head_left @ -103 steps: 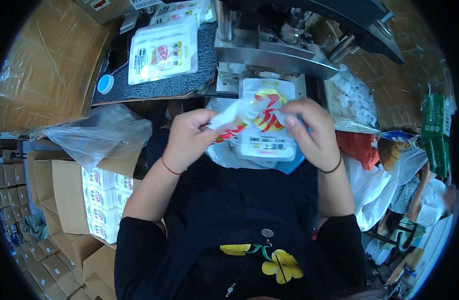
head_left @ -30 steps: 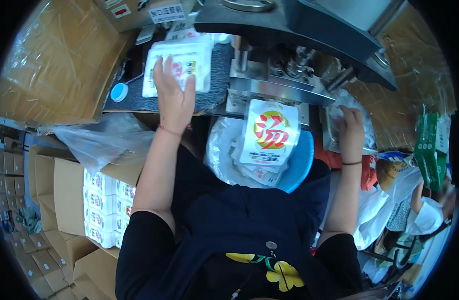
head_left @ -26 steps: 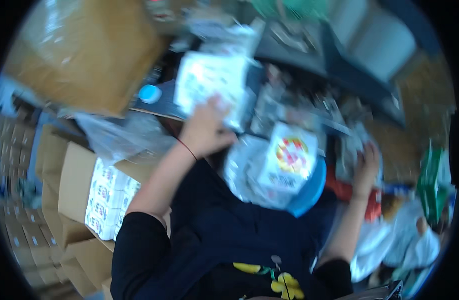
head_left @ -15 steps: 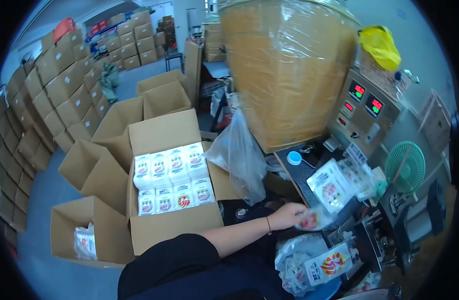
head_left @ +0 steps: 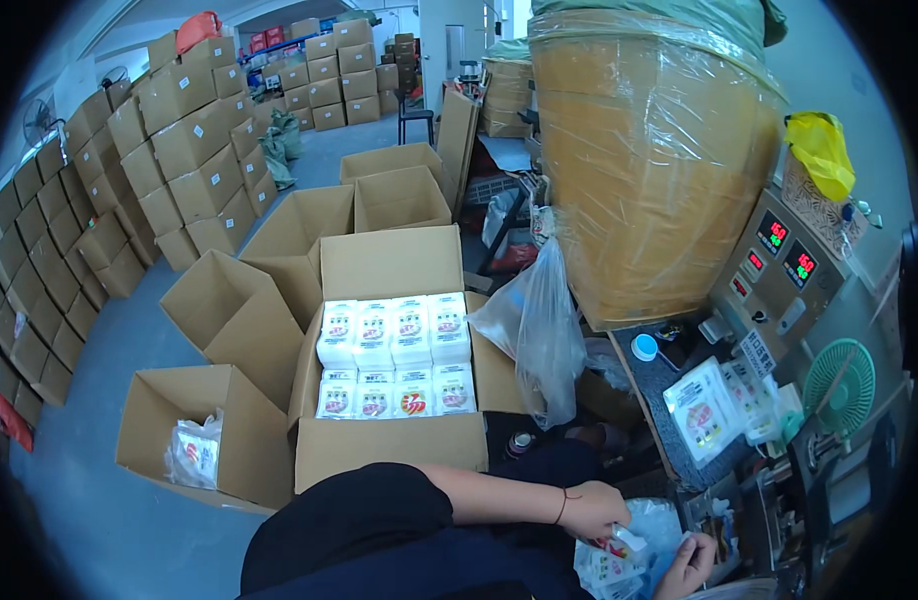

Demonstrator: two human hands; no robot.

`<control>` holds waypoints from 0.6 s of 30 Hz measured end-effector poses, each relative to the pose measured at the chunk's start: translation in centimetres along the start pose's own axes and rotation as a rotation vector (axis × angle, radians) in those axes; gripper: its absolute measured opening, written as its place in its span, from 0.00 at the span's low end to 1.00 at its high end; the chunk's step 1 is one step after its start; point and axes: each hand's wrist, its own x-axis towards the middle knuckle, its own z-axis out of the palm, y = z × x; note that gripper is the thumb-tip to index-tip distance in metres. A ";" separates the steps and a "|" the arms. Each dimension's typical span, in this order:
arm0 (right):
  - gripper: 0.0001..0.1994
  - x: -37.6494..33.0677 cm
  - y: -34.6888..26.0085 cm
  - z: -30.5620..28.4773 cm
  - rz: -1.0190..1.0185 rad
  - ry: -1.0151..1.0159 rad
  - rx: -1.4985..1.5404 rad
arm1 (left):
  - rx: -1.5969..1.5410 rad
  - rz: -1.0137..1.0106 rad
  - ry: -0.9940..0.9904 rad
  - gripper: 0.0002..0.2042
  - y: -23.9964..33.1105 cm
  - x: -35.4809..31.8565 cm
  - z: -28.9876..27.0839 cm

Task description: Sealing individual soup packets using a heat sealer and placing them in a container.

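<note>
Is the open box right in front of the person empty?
No, the open cardboard box is packed with rows of white packets, filling it almost to the top.

The room was a warehouse with a smooth grey floor [head_left: 99, 520] and stacks of closed cardboard cartons [head_left: 129, 170] ranged along the far wall, with more stacks [head_left: 329, 70] at the back near a pale doorway. Several open cartons [head_left: 229, 310] stood on the floor, one [head_left: 394, 390] filled with rows of white packets, and a tall drum wrapped in clear film [head_left: 649, 150] rose beside a control panel with red digit displays [head_left: 779, 270]. A wall fan [head_left: 34, 115] hung at far left, a small green desk fan [head_left: 837, 375] stood at right, and the light was even and cool.
</note>
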 end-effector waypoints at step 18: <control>0.05 -2.4 -0.5 -3.7 0.281 0.155 -0.132 | -0.902 -0.167 -0.460 0.14 2.0 4.6 5.5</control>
